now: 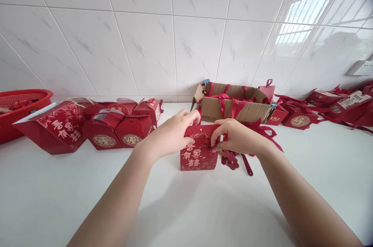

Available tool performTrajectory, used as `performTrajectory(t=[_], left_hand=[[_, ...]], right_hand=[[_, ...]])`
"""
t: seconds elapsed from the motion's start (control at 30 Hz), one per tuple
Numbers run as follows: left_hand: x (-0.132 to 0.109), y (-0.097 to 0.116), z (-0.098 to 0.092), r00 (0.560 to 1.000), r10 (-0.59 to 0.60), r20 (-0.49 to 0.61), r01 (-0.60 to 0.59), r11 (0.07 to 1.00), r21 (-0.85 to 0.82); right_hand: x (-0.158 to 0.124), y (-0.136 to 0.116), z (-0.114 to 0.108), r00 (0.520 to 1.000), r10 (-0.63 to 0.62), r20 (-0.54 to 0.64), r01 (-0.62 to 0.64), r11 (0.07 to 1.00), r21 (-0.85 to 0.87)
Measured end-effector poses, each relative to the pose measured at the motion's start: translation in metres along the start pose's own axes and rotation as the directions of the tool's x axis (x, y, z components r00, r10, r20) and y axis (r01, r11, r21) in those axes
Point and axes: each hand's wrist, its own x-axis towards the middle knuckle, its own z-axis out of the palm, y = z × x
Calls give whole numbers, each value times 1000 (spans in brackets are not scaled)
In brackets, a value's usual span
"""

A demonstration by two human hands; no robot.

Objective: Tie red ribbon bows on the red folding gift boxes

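Observation:
A small red gift box (198, 155) with gold lettering stands on the white counter (186, 204) in the middle. My left hand (171, 132) pinches its top edge on the left side. My right hand (236, 136) grips the top edge on the right, fingers curled over it. Red ribbon and a flower-shaped tag (233, 160) lie under my right hand. Right behind the box stands an open cardboard carton (236, 109) filled with red ribbons.
Several finished red gift boxes (116, 124) and a larger red box (56, 128) sit at the left, next to a red plastic basket (20, 109). More red boxes and ribbons (326, 109) lie at the right. A white tiled wall (175, 37) backs the counter.

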Motion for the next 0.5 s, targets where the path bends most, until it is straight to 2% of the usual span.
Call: performTrajectory(t=[0.17, 0.37, 0.5], left_hand=[[3, -5, 2, 1000, -10, -11, 10, 1000, 19], [6, -5, 2, 1000, 21, -11, -21, 1000, 13], [6, -5, 4, 1000, 10, -10, -11, 1000, -12]], right_hand=[[1, 4, -1, 999, 27, 18, -27, 999, -28], [3, 0, 2, 997, -70, -41, 78, 973, 219], [8, 1, 8, 997, -78, 1, 74, 955, 286]])
